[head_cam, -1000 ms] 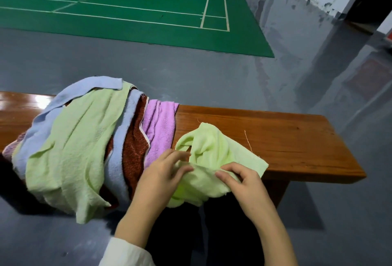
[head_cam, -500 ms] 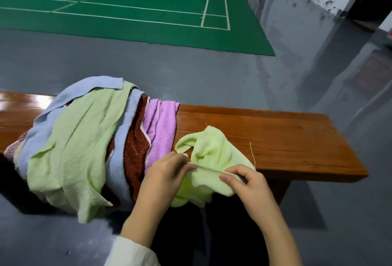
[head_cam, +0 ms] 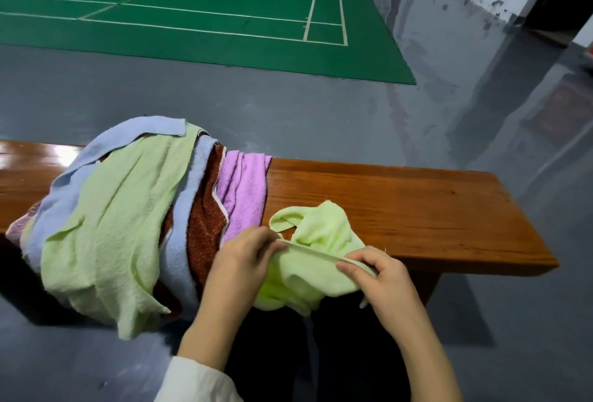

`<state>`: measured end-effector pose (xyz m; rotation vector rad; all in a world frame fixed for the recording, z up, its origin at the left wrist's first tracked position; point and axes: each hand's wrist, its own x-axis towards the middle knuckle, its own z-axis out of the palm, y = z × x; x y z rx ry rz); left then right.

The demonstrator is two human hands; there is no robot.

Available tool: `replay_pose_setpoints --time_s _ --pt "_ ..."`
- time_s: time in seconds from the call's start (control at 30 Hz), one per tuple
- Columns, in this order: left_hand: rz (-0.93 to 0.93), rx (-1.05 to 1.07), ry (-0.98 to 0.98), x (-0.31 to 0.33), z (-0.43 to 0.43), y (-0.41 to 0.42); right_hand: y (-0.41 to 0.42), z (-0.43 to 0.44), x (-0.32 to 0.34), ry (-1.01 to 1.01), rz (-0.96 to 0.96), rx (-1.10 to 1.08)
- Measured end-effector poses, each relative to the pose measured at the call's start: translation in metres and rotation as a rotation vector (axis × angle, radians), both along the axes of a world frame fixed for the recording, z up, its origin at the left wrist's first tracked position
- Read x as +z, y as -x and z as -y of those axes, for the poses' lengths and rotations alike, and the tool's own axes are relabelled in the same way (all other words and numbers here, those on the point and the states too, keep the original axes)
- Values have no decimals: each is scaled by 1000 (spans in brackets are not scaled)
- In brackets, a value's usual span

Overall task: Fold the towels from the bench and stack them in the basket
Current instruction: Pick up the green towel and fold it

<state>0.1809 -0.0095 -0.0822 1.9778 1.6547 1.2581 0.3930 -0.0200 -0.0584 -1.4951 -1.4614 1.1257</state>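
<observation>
A small light green towel (head_cam: 317, 234) lies crumpled at the near edge of the wooden bench (head_cam: 417, 209). My left hand (head_cam: 240, 260) pinches its near hem at the left, and my right hand (head_cam: 378, 276) pinches the same hem at the right, so the hem runs taut between them. Left of it, a pile of towels drapes over the bench: a large green towel (head_cam: 112, 225), a pale blue towel (head_cam: 128, 135), a rust-brown towel (head_cam: 205, 225) and a pink towel (head_cam: 244, 190). No basket is in view.
Bare bench top (head_cam: 433, 218) stretches to the right of the small towel. Grey floor (head_cam: 288, 113) lies beyond the bench, then a green court (head_cam: 192, 16) with white lines. My dark trousers (head_cam: 288, 353) fill the space below the hands.
My hands have drawn apart along the small green towel's near hem, pulling it straight. The towel's right flap has been gathered in from the bench.
</observation>
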Motion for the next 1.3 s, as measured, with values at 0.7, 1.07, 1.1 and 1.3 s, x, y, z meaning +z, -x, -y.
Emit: replay_pose_setpoints --time_s 0.7,1.07,1.1,1.3 --pt "357 143 205 12 7 -13 5 0 0 7 97 17" --pt "1133 -15 428 56 15 -51 51 11 13 52 -543 -137" --pt "1140 -52 430 55 17 -55 53 12 14 66 -584 -138" --pt "654 -225 262 41 22 -52 43 14 18 107 -757 -168"
